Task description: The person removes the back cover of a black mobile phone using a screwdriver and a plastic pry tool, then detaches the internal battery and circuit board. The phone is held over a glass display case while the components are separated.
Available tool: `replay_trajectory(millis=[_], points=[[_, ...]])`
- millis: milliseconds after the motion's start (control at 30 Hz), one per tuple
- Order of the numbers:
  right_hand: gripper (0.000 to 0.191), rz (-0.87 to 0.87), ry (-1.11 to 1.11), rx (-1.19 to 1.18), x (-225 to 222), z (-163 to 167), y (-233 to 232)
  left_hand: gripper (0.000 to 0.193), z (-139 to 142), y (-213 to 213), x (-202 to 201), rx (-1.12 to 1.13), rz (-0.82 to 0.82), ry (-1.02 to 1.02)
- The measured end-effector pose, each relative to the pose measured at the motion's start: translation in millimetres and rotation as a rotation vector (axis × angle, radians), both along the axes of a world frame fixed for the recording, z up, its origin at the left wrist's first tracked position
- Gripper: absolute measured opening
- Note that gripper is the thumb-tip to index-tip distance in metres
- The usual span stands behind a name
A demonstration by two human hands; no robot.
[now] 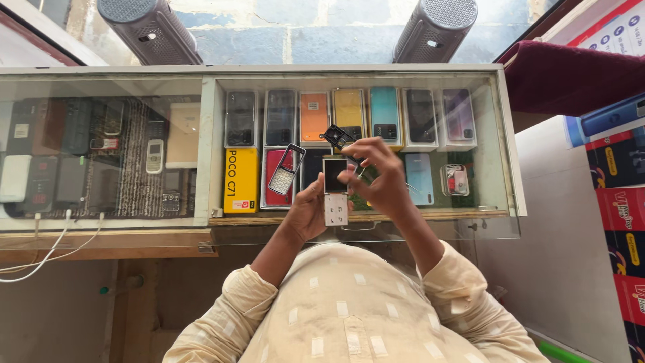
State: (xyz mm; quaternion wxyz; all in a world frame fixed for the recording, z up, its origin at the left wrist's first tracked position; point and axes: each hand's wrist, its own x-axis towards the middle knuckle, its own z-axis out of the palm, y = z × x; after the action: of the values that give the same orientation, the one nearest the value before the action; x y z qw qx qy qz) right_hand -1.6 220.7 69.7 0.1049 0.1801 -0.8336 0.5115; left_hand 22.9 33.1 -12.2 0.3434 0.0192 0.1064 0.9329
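— Glass-topped, the table [201, 134] is seen from above; what is laid out under it?

— At the far left, dark handsets and a small white keypad phone [155, 156] are shown, and white cables [47, 252] are trailed over the front edge. Further right, boxed phones are ranged in two rows, a yellow box [241, 180] among them. Two grey cylindrical speakers [149, 30] are stood beyond the table.

— And what is held?

— A small keypad phone body [335, 191], stripped of its front, is gripped upright in the left hand [309, 212], the fingers closed around its lower half. It is held above the glass, near the front edge. A loose front frame with keypad [285, 169] is seen just left of it, tilted; whether it is touched by the left hand cannot be told.

— The other hand?

— The right hand [379, 178] is curled over the phone's top, fingertips pinched at the screen corner. A small black part [337, 136] is seen just above it. At far right, red boxes [625, 215] are stacked.
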Motion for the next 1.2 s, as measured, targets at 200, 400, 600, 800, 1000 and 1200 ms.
replay_trajectory(millis=[200, 400, 600, 800, 1000, 1200], points=[[0.071, 0.057, 0.076, 0.206, 11.8, 25.7, -11.8, 0.057, 9.5, -7.9, -5.1, 0.028, 0.036, 0.018], [0.069, 0.055, 0.11, 0.251, 7.3, 37.4, -9.4, 0.057, 14.3, -4.5, -9.8, -0.014, 0.054, 0.03], [0.041, 0.01, 0.314, 0.201, 9.5, 34.7, -1.0, 0.054, 22.8, -0.3, -15.4, -0.054, 0.117, 0.043], [0.025, 0.064, 0.513, 0.249, 34.6, 25.3, 1.3, 0.057, 40.2, 2.1, -25.5, 0.073, 0.203, 0.086], [0.025, 0.055, 0.49, 0.249, 41.8, 12.8, -0.5, 0.056, 50.7, 4.2, -24.7, 0.095, 0.209, 0.005], [0.028, 0.059, 0.46, 0.248, 43.2, 3.9, 3.2, 0.057, 52.7, 7.4, -23.8, 0.114, 0.181, 0.042]])
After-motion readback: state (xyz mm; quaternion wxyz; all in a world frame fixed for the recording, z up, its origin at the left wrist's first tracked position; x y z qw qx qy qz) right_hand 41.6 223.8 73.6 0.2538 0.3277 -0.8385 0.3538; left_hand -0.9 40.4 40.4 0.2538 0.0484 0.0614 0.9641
